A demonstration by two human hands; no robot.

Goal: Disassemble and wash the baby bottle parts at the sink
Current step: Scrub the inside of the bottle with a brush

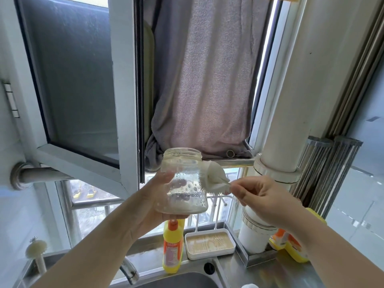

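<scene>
- My left hand (154, 201) grips the clear bottle body (184, 181) from the side and underneath, fingers curled round its lower half, holding it up in front of the window.
- The bottle stands upright with its wide mouth open at the top; soapy bubbles and a little cloudy water cling inside near the base.
- My right hand (262, 199) pinches the handle end of a small white brush (214, 178) between thumb and fingertips, the other fingers curled in.
- The brush head lies against the outside of the bottle's right wall, bristles touching it.
- Below, the steel sink (178, 280) and its tap (129, 271) sit at the bottom edge.
- A yellow detergent bottle (173, 245) stands behind the sink, just beside a white tray (209, 243).
- A second brush (36, 253) stands upright at far left.
- A grey towel (205, 80) hangs in the window.
</scene>
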